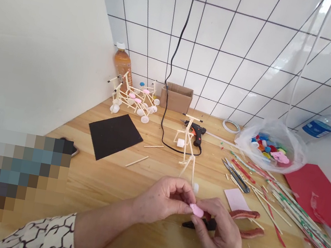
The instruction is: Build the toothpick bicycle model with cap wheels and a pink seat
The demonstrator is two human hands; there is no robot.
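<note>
Between the fingertips of my left hand (pixel 166 201) and my right hand (pixel 221 241) is a small pink piece (pixel 197 210), rounded and flat; its material is unclear. Both hands pinch it, one from each side. Beneath my right hand lie pliers (pixel 251 233) with reddish handles and dark jaws, partly covered. Just beyond my hands stands a small tricycle model (pixel 191 152) built of thin wooden sticks, with a white wheel and dark handle ends. A light pink paper piece (pixel 237 200) lies beyond my right hand.
Several finished-looking stick models (pixel 138 98) stand at the back left near a drink bottle (pixel 122 63). A glue gun (pixel 196 131), black sheet (pixel 115 136), snips (pixel 236 176), wrapped sticks (pixel 300 212), a bag of coloured caps (pixel 272 147) and a small cardboard box (pixel 176 98) lie around.
</note>
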